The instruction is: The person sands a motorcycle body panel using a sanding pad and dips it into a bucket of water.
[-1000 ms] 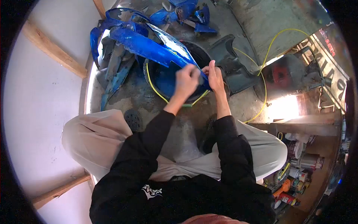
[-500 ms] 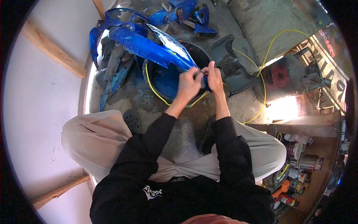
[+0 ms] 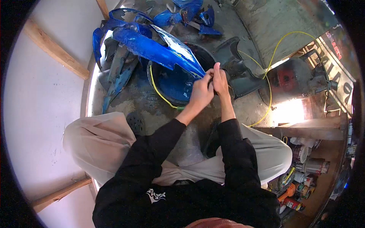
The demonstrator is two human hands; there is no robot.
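Observation:
A long, glossy blue motorcycle body panel (image 3: 146, 47) slants over a dark tub (image 3: 150, 74) with bluish water in it. Its narrow end points toward me, and a white-silver patch runs along one edge. My right hand (image 3: 220, 81) is closed round that narrow end, thumb pointing up. Pressed close beside it, my left hand (image 3: 201, 92) is closed at the panel's tip. Whatever lies inside its curled fingers is hidden. The two hands touch or nearly touch.
More blue panels (image 3: 178, 17) lie at the back, and dark ones (image 3: 118, 76) at left. A dark plastic part (image 3: 243, 81) sits right of the tub, near a rusty tank (image 3: 289, 79) and a yellow hose (image 3: 270, 91). Cans (image 3: 313, 165) fill a shelf at lower right.
My left hand, blurred before, has moved slightly right and down, closer against my right hand. The panel has shifted very slightly; my right hand stays nearly in place.

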